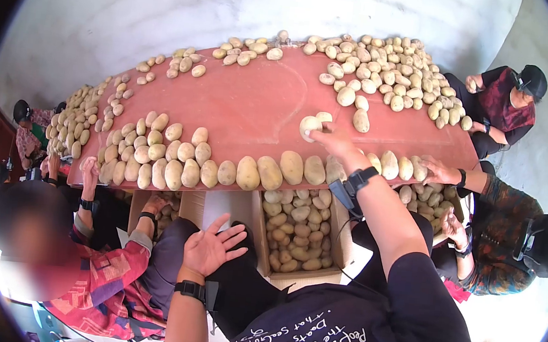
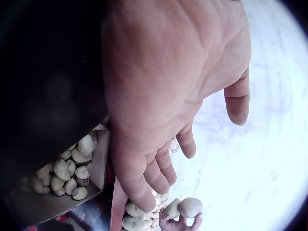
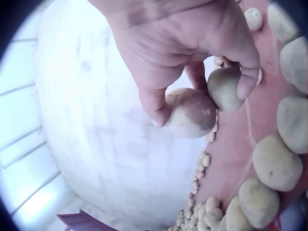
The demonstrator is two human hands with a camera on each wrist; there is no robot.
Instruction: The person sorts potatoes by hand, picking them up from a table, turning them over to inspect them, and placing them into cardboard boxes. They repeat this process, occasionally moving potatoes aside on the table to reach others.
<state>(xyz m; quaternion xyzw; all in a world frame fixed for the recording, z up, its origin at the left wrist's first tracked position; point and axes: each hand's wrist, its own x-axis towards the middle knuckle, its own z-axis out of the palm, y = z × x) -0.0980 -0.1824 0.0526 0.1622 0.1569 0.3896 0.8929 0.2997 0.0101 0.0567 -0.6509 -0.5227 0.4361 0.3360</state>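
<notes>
Two potatoes are gripped side by side by my right hand (image 1: 333,141) above the red table (image 1: 240,108); the right wrist view shows the larger potato (image 3: 191,113) by one end of the grip and a smaller potato (image 3: 225,89) under the other fingers. My left hand (image 1: 212,247), palm up with fingers spread, holds nothing beside the box of potatoes (image 1: 298,229). In the left wrist view my left hand (image 2: 168,91) hangs with relaxed fingers. A row of potatoes (image 1: 291,166) lines the near table edge.
Potato piles lie at the table's right (image 1: 402,71), back and left. A person in a patterned red top (image 1: 112,274) sits at left, and a person in a dark cap (image 1: 513,227) at right; others sit farther along. A cable hangs near my right arm.
</notes>
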